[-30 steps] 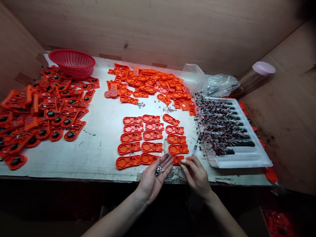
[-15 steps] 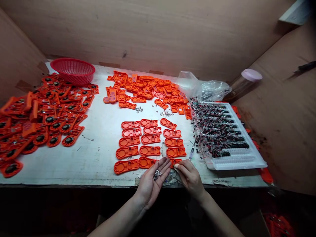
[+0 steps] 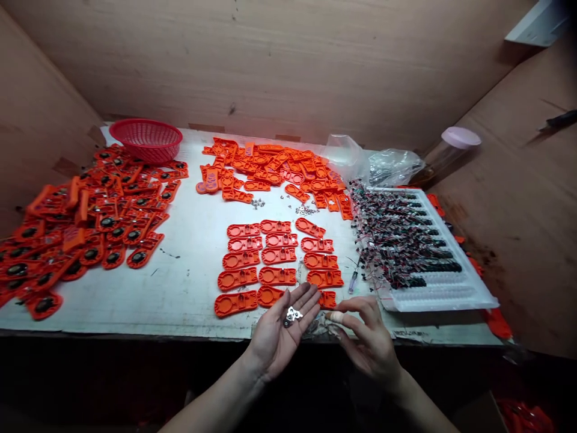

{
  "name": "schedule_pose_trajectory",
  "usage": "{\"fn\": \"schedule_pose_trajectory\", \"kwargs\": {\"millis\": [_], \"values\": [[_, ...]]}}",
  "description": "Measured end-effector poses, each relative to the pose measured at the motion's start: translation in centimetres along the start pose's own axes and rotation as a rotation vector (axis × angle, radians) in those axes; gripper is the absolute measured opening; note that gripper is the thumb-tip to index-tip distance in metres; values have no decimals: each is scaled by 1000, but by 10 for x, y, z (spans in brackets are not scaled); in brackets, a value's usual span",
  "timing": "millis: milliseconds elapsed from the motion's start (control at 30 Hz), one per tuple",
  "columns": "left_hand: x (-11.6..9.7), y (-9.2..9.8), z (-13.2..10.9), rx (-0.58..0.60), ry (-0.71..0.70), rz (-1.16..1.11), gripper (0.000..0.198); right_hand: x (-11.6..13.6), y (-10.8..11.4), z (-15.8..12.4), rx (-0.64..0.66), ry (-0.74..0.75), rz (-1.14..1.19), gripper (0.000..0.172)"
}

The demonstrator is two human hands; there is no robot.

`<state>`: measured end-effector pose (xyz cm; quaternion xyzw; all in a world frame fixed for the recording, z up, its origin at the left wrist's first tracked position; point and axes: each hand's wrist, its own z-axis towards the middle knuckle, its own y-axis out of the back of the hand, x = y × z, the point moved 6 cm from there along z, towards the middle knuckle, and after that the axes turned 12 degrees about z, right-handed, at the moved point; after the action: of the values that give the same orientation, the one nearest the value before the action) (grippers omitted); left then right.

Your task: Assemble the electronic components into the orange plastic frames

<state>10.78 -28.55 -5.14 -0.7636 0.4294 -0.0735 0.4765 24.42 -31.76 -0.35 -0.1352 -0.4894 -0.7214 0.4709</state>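
My left hand (image 3: 280,337) lies palm up at the front table edge, fingers stretched flat. A small heap of shiny metal pieces (image 3: 293,315) rests in its palm. To its right is my right hand (image 3: 367,337), with a white wrap on one finger; the thumb and fingers are apart and nothing shows between them. In front of both hands, orange plastic shells (image 3: 277,276) lie hollow side up in three columns. The left hand partly covers the nearest shells. A small screwdriver (image 3: 354,281) lies right of the columns.
Finished-looking orange units with black discs (image 3: 108,222) are piled left, beside a red basket (image 3: 146,141). More orange shells (image 3: 270,165) are heaped at the back, near loose metal bits (image 3: 306,210). A white tray (image 3: 469,294) of wired parts stands right. Board walls (image 3: 270,72) enclose the table.
My right hand has drawn back right from the nearest right-column shell, and its fingers have spread from a pinch. My left hand stays palm up with the metal pieces. The view has shifted slightly.
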Motion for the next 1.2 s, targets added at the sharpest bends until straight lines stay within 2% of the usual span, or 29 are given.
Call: {"fn": "schedule_pose_trajectory", "kwargs": {"millis": [100,200,367,633,767,867,967,1100,1200], "values": [[-2,-14,-6,140,67,-20,44,17,-2,17,7,21,65,25],[0,-21,-8,199,129,-13,46,21,-4,28,12,31,76,19],[7,-27,-6,186,180,20,43,19,-9,29,37,110,46,14],[13,-18,-5,56,63,234,25,10,-4,24,-6,-58,-27,15],[16,-20,-3,128,160,107,36,15,-2,26,65,-51,62,14],[15,-27,-2,222,198,39,40,15,0,27,51,-56,90,13],[14,-29,-2,233,206,22,40,14,0,26,38,-54,85,12],[17,-25,-4,171,201,82,37,8,-1,22,25,-67,0,13],[16,-19,-5,71,115,219,27,2,1,18,-5,-115,-69,14]]}}
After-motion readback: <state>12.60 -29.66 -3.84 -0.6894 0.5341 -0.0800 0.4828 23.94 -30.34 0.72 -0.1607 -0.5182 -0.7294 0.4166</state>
